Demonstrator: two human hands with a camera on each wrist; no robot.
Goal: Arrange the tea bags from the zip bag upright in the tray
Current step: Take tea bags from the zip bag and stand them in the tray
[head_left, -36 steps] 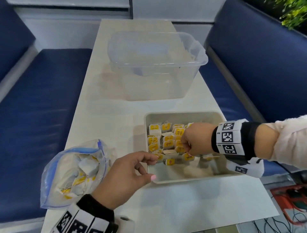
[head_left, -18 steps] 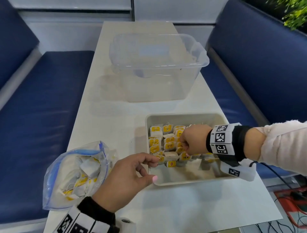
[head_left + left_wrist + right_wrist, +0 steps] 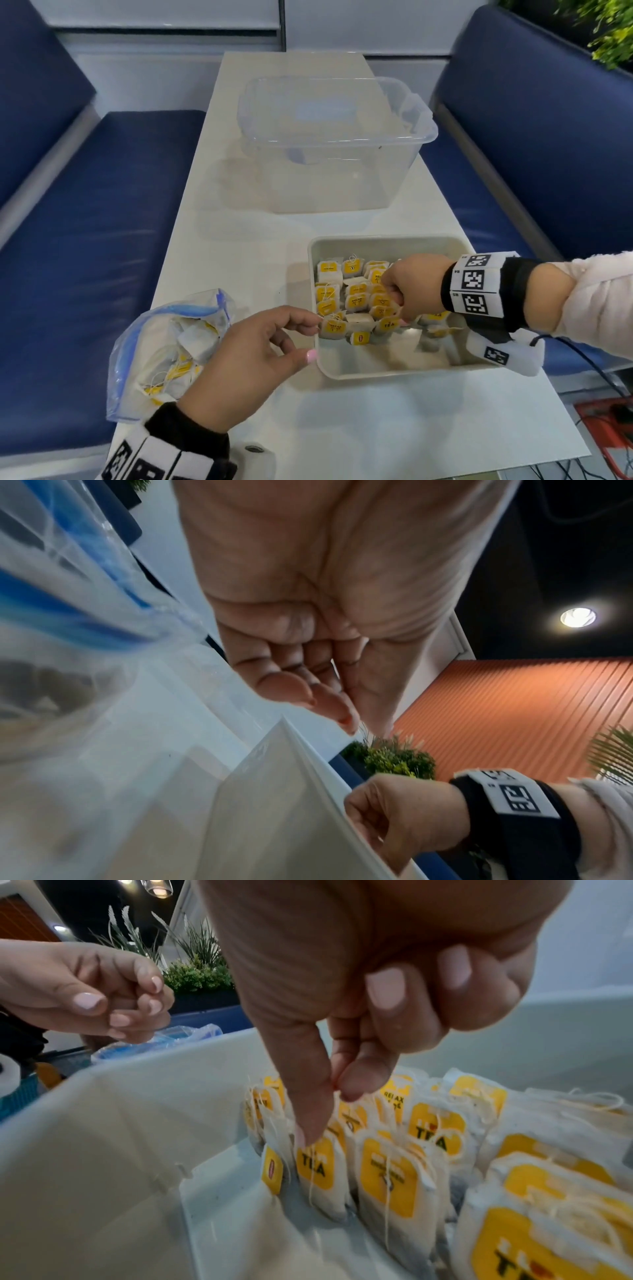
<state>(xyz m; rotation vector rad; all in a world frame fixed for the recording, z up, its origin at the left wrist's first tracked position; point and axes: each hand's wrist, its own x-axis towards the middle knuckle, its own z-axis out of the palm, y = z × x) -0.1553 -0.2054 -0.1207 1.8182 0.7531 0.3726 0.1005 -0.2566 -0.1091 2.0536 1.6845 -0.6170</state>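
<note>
My right hand (image 3: 416,286) is down in the tray (image 3: 387,371), thumb and forefinger pinched among the upright tea bags (image 3: 320,1171), on a string I think. My left hand (image 3: 246,363) hovers loosely curled, empty, zip bag (image 3: 137,349) just behind it. I'd seat this bag straight against its neighbours without toppling them.

Yellow-tagged white tea bags (image 3: 356,301), grey tray (image 3: 383,371), blue-edged zip bag (image 3: 150,346).

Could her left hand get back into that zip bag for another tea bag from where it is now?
Probably yes. The left hand hovers beside the zip bag, whose mouth gapes open toward it, and nothing lies between them. Its curled fingers look empty.
</note>
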